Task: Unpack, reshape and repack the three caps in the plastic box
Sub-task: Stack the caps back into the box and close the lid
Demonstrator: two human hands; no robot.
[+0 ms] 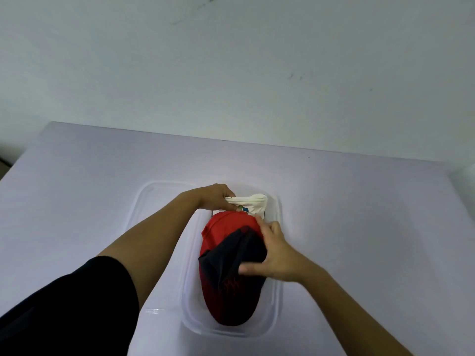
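A clear plastic box (276,299) sits on the pale table, with caps stacked inside. On top lies a red cap (226,227) with a dark, near-black crown part (231,255) and a dark-red brim toward me. At the box's far end a crumpled white cap (253,204) sticks out. My left hand (214,196) pinches the white cap's folded edge. My right hand (276,255) grips the red cap from the right, thumb across the dark fabric and fingers over its far side. Anything under the red cap is hidden.
The box's clear lid (146,201) lies flat on the table just left of the box, partly under my left forearm. The lilac table (359,214) runs up to a plain pale wall at the back.
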